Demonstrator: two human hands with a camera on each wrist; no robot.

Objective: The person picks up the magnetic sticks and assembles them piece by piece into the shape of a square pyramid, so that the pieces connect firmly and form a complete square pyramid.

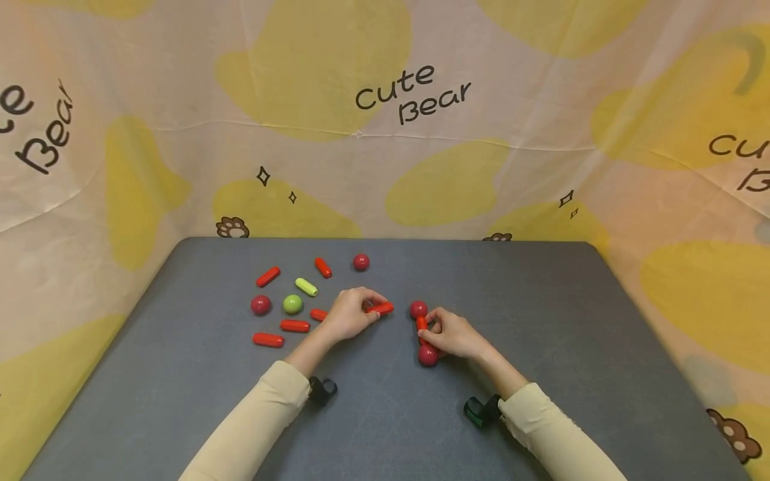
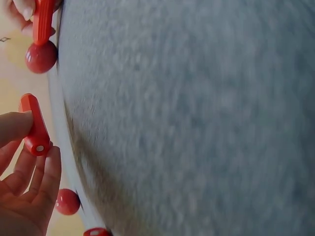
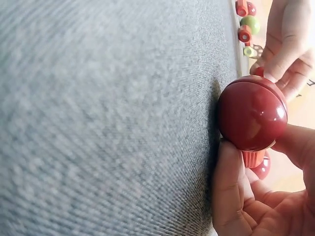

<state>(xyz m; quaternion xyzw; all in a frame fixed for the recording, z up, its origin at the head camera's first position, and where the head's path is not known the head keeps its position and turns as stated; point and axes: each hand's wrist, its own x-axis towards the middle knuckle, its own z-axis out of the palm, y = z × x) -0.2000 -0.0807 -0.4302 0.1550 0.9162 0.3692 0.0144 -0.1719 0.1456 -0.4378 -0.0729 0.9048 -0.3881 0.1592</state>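
My left hand (image 1: pixel 349 314) pinches a ridged red rod (image 1: pixel 380 308) between thumb and fingers, over the middle of the table. In the left wrist view this rod (image 2: pixel 35 125) shows a round pale spot on its end. To the right, my right hand (image 1: pixel 456 335) grips a second red rod (image 1: pixel 422 326) with a red ball at each end. One ball (image 1: pixel 418 309) is at the far end, the other (image 1: pixel 428 355) at the near end. The near ball (image 3: pixel 252 115) looms large in the right wrist view, partly covering the rod.
On the left of the grey table (image 1: pixel 373 427) lie several loose red rods (image 1: pixel 268 340), a yellow-green rod (image 1: pixel 307 287), a green ball (image 1: pixel 293 304) and a red ball (image 1: pixel 261 305). Another red ball (image 1: pixel 361 262) is near the back edge. A patterned curtain (image 1: pixel 337 160) hangs behind.
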